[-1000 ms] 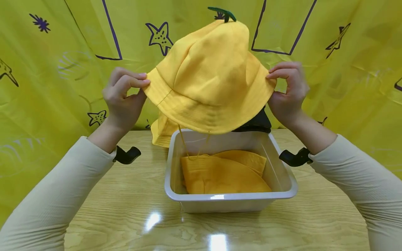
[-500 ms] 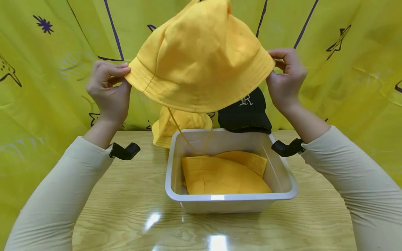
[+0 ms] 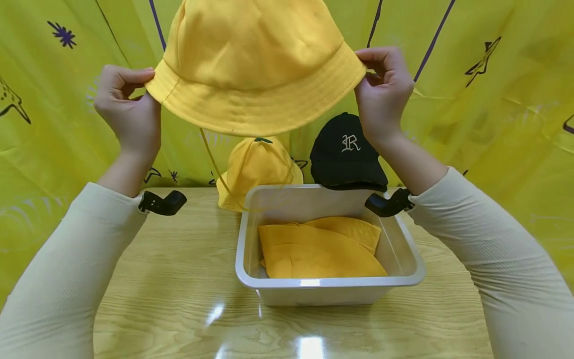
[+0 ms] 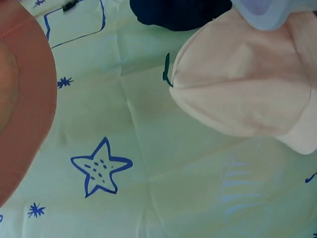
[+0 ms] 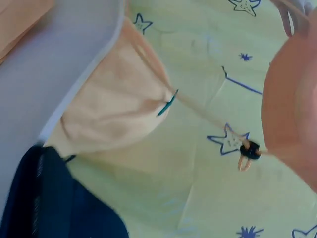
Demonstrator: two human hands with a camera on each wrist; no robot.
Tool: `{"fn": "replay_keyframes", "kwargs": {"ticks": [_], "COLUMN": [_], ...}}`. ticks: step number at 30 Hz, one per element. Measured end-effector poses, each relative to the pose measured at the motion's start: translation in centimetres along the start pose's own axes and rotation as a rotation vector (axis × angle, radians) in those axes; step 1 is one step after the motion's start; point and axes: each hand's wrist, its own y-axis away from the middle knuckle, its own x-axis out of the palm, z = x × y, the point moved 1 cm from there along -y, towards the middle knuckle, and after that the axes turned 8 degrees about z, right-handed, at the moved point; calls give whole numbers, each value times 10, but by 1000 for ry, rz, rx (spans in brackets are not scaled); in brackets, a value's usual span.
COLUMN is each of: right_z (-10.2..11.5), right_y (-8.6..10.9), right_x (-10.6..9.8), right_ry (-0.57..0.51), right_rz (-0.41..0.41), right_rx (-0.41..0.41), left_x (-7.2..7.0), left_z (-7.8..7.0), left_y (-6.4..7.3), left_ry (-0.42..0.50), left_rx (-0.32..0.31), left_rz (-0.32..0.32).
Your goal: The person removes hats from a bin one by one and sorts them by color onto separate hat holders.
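Observation:
A yellow bucket hat is held up high in the head view, its crown cut off by the top edge. My left hand pinches one end of its brim, and my right hand pinches the other end. A thin yellow chin cord dangles below the brim; in the right wrist view it carries a black cord stopper. The underside of the brim shows at the left of the left wrist view. Beneath the raised hat stands a pale plastic bin with folded yellow hats inside.
Behind the bin, at its left, sits another yellow bucket hat with a green leaf on top. A black cap with a white letter stands behind at the right. A yellow patterned curtain hangs behind the wooden table.
Both hands have lifted the bucket hat up and to the left, taking its leaf top out of the head view. The black cap and the rear yellow hat have come into fuller view.

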Motion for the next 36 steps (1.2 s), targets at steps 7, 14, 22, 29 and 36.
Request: {"fn": "replay_keyframes", "kwargs": {"ticks": [7, 14, 22, 29, 36], "right_z": [5, 7, -11, -42, -68], "right_y": [0, 11, 24, 33, 41], "right_x": [28, 51, 67, 57, 46], "right_ry": [-53, 19, 249, 428, 489], "right_rz": [41, 171, 311, 374, 416], "right_rx": [-50, -181, -472, -490, -465], "left_x": [0, -20, -26, -18, -4], "left_z": [5, 14, 52, 83, 101], "left_y": [-26, -47, -34, -2, 24], "left_ry": [129, 299, 458, 353, 280], "left_rx": [-109, -369, -558, -649, -707], "left_rz": [36, -50, -107, -67, 8]}}
